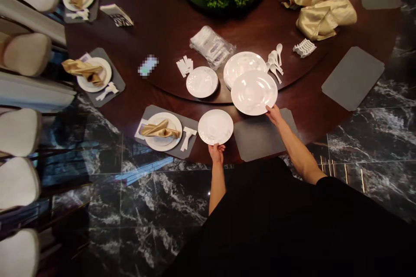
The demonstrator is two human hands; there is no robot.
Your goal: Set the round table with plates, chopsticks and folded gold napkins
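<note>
Reaching across the round dark-wood bench [120, 127], over a grey placemat [256, 138], with both hands partly closed: right hand [274, 114] gripping the rim of a large white plate [254, 92] just beside a plate stack [244, 67], left hand [216, 153] gripping the rim of a smaller white plate [215, 127]. Edge-only holds risking a slip, or a knock against the stack, chipping a rim.

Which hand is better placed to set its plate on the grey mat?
Probably the right hand, holding the large plate: it is over the edge of the mat; the left hand is beside it.
</note>
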